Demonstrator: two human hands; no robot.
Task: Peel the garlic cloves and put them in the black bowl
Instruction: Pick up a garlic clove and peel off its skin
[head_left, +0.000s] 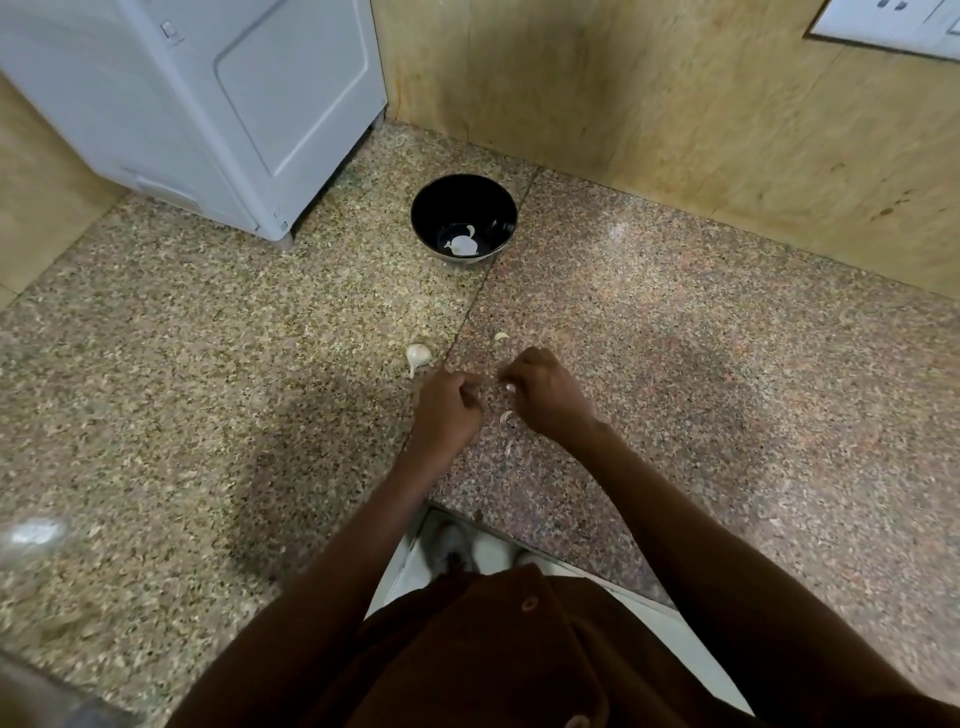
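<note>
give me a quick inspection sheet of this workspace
surface: speckled stone counter, two slabs meeting at a seam
job's things: black bowl with pale garlic pieces inside; garlic piece on the counter
clutter: peel scraps between the hands
grippers: left hand and right hand curled; what they hold is too small to tell
cables: nothing seen
surroundings: white appliance, tan wall, switch plate

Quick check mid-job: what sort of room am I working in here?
Probably a home kitchen: a speckled stone counter, a white appliance standing on it, and a black bowl with garlic beside loose cloves.
</note>
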